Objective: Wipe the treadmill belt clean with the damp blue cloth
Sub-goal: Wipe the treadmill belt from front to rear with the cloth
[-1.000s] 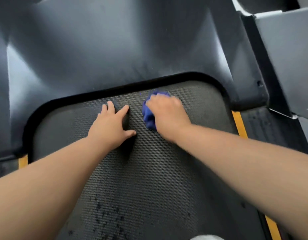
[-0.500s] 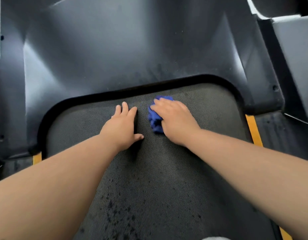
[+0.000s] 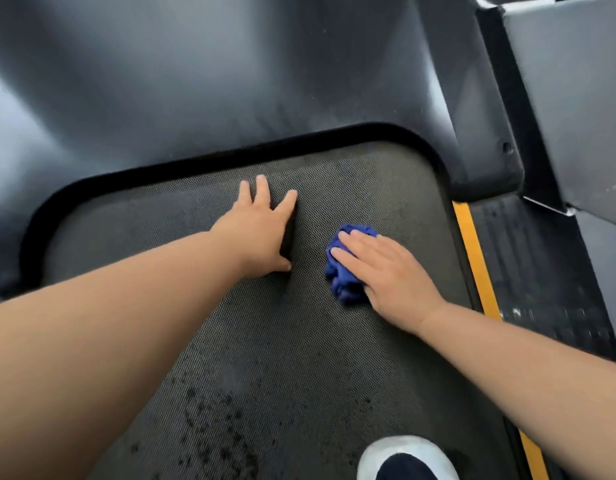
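Note:
The dark textured treadmill belt [image 3: 299,358] fills the lower middle of the view, with dark wet specks near its front. A bunched damp blue cloth [image 3: 344,275] lies on the belt right of centre. My right hand [image 3: 386,275] presses down on the cloth with straight fingers laid flat over it. My left hand [image 3: 261,230] rests flat on the belt to the left of the cloth, fingers spread, a short gap apart from it.
The grey motor cover [image 3: 230,81] rises behind the belt's curved black edge. A yellow stripe [image 3: 476,261] and a dark ribbed side rail [image 3: 538,278] run along the right. A grey upright [image 3: 576,98] stands at the far right. A white and dark shoe [image 3: 407,459] shows at the bottom.
My right hand has slid the cloth back toward me and to the right, away from the belt's far edge. The gap to my left hand has widened. A shoe has come into view.

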`<state>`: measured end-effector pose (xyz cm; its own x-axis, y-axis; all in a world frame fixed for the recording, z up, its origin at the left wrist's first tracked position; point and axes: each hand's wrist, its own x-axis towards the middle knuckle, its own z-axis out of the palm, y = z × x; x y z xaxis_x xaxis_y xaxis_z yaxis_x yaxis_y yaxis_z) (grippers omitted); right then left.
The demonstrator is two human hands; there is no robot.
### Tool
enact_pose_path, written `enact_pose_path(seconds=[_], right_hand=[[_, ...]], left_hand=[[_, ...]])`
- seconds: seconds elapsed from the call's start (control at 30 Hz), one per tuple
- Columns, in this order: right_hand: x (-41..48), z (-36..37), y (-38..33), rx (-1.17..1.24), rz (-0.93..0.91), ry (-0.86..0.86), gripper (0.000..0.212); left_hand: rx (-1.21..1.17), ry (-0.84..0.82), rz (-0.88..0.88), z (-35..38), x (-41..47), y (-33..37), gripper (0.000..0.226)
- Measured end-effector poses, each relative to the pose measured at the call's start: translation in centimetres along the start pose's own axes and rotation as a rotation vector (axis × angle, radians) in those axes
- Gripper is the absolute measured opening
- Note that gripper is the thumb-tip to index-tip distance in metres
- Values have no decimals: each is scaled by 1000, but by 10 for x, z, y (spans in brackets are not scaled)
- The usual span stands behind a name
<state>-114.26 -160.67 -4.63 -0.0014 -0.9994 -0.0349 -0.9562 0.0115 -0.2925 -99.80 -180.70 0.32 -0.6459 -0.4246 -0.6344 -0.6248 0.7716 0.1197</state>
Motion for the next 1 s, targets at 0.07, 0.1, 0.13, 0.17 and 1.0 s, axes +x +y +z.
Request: enact_pose_path(seconds=[0.07, 0.1, 0.13, 0.17, 1.0], right_hand=[[20, -1, 15, -20, 13, 40, 54], [36, -1, 24, -35, 65, 78, 53], [53, -4, 32, -52, 139, 78, 53], [67, -7, 38, -63, 216, 50, 54], [-13, -10, 31, -20, 207, 168, 43]], left_hand=[[47, -6, 13, 6, 4, 20, 119], [55, -7, 11, 10, 6, 28, 120], [47, -6, -6, 14, 7, 32, 121], [34, -1, -20, 17, 8, 33, 122], [22, -96, -48, 3, 25, 55, 121]])
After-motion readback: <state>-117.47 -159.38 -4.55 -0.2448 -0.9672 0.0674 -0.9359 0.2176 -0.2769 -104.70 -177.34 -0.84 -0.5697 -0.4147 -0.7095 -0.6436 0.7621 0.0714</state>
